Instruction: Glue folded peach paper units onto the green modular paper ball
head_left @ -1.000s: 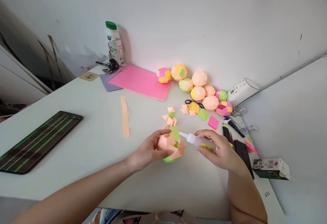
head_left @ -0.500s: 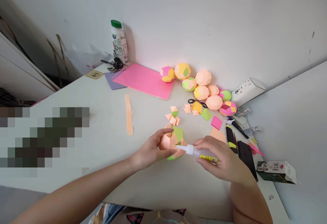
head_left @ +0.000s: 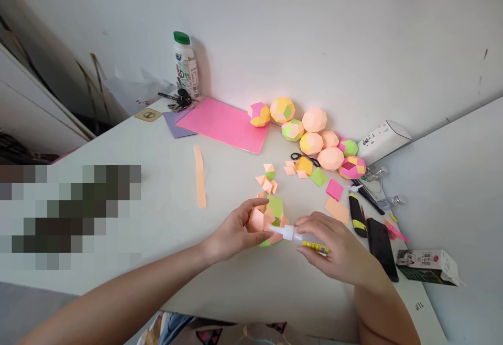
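Note:
My left hand (head_left: 231, 235) cups a half-built paper ball (head_left: 269, 216) of peach and green pieces, fingers wrapped round its left side, just above the white table (head_left: 157, 187). My right hand (head_left: 334, 248) pinches a small clear glue bottle (head_left: 302, 236) with a yellow label. Its white nozzle points left and touches the peach flaps of the ball.
Loose peach and green paper squares (head_left: 267, 177) lie just behind the ball, with a peach strip (head_left: 200, 174) to the left. Several finished paper balls (head_left: 314, 135), scissors (head_left: 301, 157), a pink sheet (head_left: 223, 122), a bottle (head_left: 184, 69), keys (head_left: 176, 101), pens (head_left: 363, 195) and a carton (head_left: 428, 266) sit around.
My right hand has brought the glue bottle down and left, from above the ball until its nozzle meets the peach flaps. My left hand keeps holding the ball.

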A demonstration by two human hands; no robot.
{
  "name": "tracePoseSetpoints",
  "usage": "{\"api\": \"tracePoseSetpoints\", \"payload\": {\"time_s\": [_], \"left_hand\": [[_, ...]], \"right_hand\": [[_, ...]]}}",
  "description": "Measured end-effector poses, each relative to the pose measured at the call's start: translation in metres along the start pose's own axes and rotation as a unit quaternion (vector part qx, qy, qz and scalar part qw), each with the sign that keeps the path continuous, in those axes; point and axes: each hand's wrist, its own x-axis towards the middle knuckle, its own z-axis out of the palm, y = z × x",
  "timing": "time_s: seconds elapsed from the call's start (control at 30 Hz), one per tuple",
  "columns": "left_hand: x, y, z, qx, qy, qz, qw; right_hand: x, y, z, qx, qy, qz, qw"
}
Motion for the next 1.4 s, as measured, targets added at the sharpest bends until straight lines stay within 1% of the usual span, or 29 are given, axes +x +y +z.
{"api": "tracePoseSetpoints", "payload": {"time_s": [0.17, 0.3, 0.43, 0.6, 0.67, 0.73, 0.83, 0.9, 1.0, 1.07, 1.13, 1.2, 1.3, 1.37, 1.4], "left_hand": [[0.0, 0.001, 0.0, -0.003, 0.004, -0.006, 1.0], [0.0, 0.001, -0.001, -0.028, -0.005, -0.005, 1.0], [0.0, 0.0, -0.001, -0.032, -0.005, -0.002, 0.999], [0.0, 0.002, 0.0, -0.035, 0.0, -0.014, 0.999], [0.0, 0.003, 0.0, -0.034, -0.001, -0.013, 0.999], [-0.001, 0.003, 0.001, -0.034, -0.003, -0.008, 0.999], [-0.001, 0.003, 0.001, -0.04, -0.008, -0.011, 0.999], [-0.001, 0.003, 0.001, -0.05, -0.009, -0.016, 0.999], [-0.001, 0.005, 0.002, -0.056, -0.004, -0.026, 0.998], [0.0, 0.006, 0.002, -0.053, -0.002, -0.032, 0.998], [0.0, 0.006, 0.003, -0.052, -0.005, -0.033, 0.998], [0.0, 0.005, 0.002, -0.053, -0.012, -0.035, 0.998], [0.0, 0.001, 0.001, -0.044, -0.019, -0.045, 0.998], [0.0, 0.0, 0.0, -0.039, -0.023, -0.051, 0.998], [-0.001, 0.0, 0.0, -0.037, -0.024, -0.053, 0.998]], "right_hand": [[0.002, 0.001, 0.002, 0.014, 0.001, 0.004, 1.0], [0.0, 0.0, 0.0, 0.016, 0.025, 0.008, 1.0], [-0.004, -0.001, -0.004, 0.006, 0.041, 0.004, 0.999], [-0.004, -0.001, -0.004, -0.007, 0.031, 0.0, 0.999], [-0.005, -0.001, -0.004, 0.01, 0.034, 0.0, 0.999], [-0.007, 0.001, -0.005, 0.058, 0.068, 0.011, 0.996], [-0.009, 0.011, -0.006, 0.149, 0.161, 0.061, 0.974], [-0.006, 0.024, -0.006, 0.201, 0.203, 0.1, 0.953], [0.004, 0.049, -0.004, 0.282, 0.211, 0.17, 0.92], [0.011, 0.064, -0.003, 0.315, 0.235, 0.218, 0.893], [0.015, 0.072, -0.003, 0.34, 0.243, 0.25, 0.874], [0.016, 0.075, -0.004, 0.357, 0.246, 0.26, 0.863], [0.014, 0.072, -0.007, 0.38, 0.261, 0.24, 0.854], [0.013, 0.072, -0.007, 0.39, 0.262, 0.225, 0.854], [0.013, 0.074, -0.006, 0.392, 0.252, 0.224, 0.856]]}}
